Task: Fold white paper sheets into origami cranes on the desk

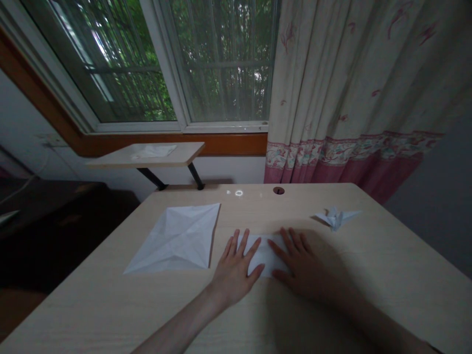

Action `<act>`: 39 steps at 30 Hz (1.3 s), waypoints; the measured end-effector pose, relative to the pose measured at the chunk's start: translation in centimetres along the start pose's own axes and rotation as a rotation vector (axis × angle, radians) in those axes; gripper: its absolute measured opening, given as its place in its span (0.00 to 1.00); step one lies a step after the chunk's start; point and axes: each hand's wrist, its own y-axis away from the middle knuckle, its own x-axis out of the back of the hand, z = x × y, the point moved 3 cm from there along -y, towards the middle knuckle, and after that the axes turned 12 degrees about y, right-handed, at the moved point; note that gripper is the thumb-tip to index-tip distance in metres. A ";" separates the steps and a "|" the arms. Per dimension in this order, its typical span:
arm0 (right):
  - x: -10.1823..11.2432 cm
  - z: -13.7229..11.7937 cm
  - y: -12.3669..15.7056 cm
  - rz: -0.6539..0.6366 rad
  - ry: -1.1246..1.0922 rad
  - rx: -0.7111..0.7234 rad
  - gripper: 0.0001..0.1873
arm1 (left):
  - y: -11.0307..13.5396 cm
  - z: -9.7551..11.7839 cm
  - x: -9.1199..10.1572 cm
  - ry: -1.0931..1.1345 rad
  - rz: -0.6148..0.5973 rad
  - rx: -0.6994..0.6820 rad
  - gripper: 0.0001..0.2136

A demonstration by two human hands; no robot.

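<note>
A small white sheet of paper (264,255) lies flat on the desk, partly covered by both hands. My left hand (236,273) rests on its left side with the fingers spread. Over the right side lies my right hand (300,268), fingers apart and palm down. A larger creased white paper (186,238) is spread out to the left of my left hand. Beyond my right hand, toward the back right, stands a folded paper crane (335,218).
The light wooden desk (110,305) has a round cable hole (279,191) near its back edge. A raised shelf (143,156) at the back left carries some crumpled white paper (157,150). Behind are a window (224,64) and a patterned curtain (332,98).
</note>
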 end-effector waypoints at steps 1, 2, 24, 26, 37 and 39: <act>0.0 0.0 0.0 0.007 0.008 0.001 0.37 | 0.0 0.0 0.0 -0.006 0.009 0.000 0.29; 0.0 0.0 0.0 0.014 0.016 0.002 0.37 | 0.0 0.0 0.1 -0.013 0.021 0.003 0.29; -0.4 0.1 0.2 0.044 0.079 0.001 0.34 | -0.9 -1.2 1.9 -0.118 -0.006 0.201 0.34; -0.4 0.1 0.2 0.043 0.075 -0.003 0.34 | -1.0 -1.2 2.0 -0.102 -0.065 0.259 0.33; -0.6 0.6 0.3 0.028 0.039 -0.006 0.39 | -1.4 -2.8 2.4 -0.036 -0.012 0.301 0.29; -0.6 0.8 0.1 0.033 0.032 0.013 0.41 | -1.5 -3.0 2.5 -0.033 0.022 0.242 0.29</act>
